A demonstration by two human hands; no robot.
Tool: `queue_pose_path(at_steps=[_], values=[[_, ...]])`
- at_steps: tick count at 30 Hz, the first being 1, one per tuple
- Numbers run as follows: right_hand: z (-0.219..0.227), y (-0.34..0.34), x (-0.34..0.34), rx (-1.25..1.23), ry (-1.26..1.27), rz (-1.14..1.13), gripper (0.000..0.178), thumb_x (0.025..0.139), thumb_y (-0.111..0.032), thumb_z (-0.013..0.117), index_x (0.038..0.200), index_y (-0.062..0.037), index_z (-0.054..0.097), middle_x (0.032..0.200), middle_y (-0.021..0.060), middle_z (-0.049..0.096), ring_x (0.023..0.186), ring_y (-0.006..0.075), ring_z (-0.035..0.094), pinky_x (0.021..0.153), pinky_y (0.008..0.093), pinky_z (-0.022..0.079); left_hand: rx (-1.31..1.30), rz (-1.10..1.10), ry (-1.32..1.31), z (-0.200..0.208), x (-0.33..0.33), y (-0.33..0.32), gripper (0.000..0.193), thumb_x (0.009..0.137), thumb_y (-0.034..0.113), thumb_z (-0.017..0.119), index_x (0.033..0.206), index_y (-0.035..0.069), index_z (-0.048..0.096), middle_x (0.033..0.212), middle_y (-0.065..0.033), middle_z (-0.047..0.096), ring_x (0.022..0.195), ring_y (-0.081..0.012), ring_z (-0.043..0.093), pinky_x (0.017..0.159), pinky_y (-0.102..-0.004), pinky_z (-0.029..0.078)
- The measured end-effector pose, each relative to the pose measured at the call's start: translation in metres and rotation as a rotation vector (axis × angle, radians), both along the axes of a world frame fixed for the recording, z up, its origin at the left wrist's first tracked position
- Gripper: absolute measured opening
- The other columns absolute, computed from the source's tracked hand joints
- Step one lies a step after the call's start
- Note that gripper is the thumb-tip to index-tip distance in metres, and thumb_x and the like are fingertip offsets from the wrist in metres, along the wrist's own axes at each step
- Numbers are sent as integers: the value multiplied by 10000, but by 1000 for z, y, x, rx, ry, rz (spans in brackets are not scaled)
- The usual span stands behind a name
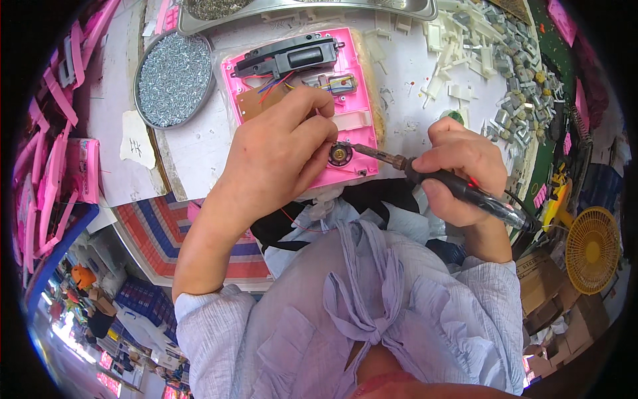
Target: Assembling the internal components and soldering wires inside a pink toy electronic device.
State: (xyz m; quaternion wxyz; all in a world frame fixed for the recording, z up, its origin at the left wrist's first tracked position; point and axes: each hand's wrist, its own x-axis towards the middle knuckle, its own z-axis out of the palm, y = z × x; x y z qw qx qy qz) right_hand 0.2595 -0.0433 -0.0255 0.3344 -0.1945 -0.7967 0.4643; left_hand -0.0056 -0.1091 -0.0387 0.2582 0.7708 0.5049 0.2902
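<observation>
A pink plastic housing (367,110) lies on the table before me, holding a black mechanism (292,58), a small motor (342,84), a brown board (256,103) and coloured wires. Near its front edge sits a small round black part with a brass-coloured centre (341,153). My left hand (276,143) is over the housing with fingertips pinched together; whatever is between them is hidden. In my right hand (468,159) is a black soldering iron (488,205), pointing left. Its tip reaches the rim of the round part; I cannot tell whether they touch.
A round tray of small screws (174,80) stands to the left. At the back is a metal tray (306,12). White plastic pieces (458,43) and small motors (525,100) are heaped at the right. Pink parts (46,179) pile up far left; a yellow fan (591,249) is far right.
</observation>
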Motion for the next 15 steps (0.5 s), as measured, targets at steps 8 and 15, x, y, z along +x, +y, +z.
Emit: queue_pose_path(at_steps=[8, 15], values=[[0, 1, -1, -6, -34, 18, 251, 710, -30, 735, 956, -29, 687, 788, 89, 708, 577, 236, 584, 583, 345, 461, -27, -28, -4, -1, -4, 1, 234, 714, -39, 727, 911, 36, 626, 1068, -106, 599, 858, -263, 673, 708, -350, 544], [-1, 2, -3, 3, -43, 20, 262, 698, -27, 741, 956, -32, 694, 789, 85, 708, 577, 236, 585, 587, 347, 468, -22, -27, 5, -1, -3, 2, 239, 703, -36, 727, 902, 38, 617, 1060, -103, 597, 857, -269, 668, 699, -357, 546]])
